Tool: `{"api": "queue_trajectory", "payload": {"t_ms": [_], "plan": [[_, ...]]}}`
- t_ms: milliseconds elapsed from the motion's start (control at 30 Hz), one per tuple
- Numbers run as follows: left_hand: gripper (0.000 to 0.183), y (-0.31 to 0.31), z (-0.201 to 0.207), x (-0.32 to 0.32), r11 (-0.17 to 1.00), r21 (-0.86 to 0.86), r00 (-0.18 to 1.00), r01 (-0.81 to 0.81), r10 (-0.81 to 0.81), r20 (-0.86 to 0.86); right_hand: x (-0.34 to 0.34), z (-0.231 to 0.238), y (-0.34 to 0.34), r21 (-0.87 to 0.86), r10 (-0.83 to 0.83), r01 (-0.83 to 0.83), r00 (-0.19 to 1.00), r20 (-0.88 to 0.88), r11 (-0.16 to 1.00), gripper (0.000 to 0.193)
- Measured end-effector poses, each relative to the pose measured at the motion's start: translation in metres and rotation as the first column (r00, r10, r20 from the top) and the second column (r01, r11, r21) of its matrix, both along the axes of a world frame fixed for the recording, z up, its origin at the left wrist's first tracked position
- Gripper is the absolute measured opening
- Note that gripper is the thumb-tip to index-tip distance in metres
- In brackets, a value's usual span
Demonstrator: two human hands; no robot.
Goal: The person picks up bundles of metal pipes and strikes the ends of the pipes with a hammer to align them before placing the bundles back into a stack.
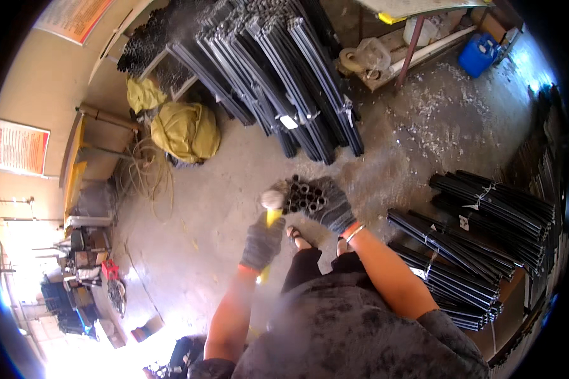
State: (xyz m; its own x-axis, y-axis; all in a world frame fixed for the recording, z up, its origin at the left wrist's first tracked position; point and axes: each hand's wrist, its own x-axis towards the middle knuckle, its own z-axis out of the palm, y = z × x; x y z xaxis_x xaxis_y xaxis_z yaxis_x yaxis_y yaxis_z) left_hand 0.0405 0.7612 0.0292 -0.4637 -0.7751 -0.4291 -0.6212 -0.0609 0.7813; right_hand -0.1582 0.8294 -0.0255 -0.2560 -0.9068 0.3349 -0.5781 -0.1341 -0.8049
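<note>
My left hand (261,243), in a dark grey work glove, is closed round the yellow handle of a mallet (272,201). The mallet's pale, rounded head is up beside the open ends of a bundle of black tubes (305,197); whether it touches them I cannot tell. My right hand (332,208), gloved the same way, grips the far side of this bundle near its top. The tube ends face up toward me, and the rest of their length is hidden below. My feet in sandals stand just beneath.
Tall bundles of black tubes (278,82) lean together ahead. More tied bundles (461,246) lie stacked on the right. Yellow sacks (185,131) and a coiled hose (146,174) are at the left. A blue jug (480,55) stands far right by a low shelf (392,72).
</note>
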Motion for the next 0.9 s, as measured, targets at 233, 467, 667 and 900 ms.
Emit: {"api": "queue_trajectory", "payload": {"t_ms": [233,467,667,900], "plan": [[0.023,0.007,0.089,-0.027,0.993,-0.066,0.862,-0.102,0.055,-0.504,-0.002,0.015,0.005,0.155,-0.177,0.137,0.942,0.287,0.978,0.036],[0.022,0.010,0.016,-0.008,0.996,0.072,0.989,0.049,-0.038,-0.143,-0.005,-0.012,-0.008,-0.005,-0.097,0.098,0.992,0.075,0.995,0.042],[0.019,0.001,0.073,-0.017,0.988,-0.122,0.836,-0.095,0.013,-0.549,-0.002,0.010,0.005,0.071,-0.122,0.107,0.963,0.242,0.992,0.045],[0.019,0.009,0.021,-0.022,0.996,-0.083,0.988,0.032,-0.044,-0.149,0.007,0.008,0.003,0.076,-0.163,0.166,0.986,-0.047,0.983,0.032]]}}
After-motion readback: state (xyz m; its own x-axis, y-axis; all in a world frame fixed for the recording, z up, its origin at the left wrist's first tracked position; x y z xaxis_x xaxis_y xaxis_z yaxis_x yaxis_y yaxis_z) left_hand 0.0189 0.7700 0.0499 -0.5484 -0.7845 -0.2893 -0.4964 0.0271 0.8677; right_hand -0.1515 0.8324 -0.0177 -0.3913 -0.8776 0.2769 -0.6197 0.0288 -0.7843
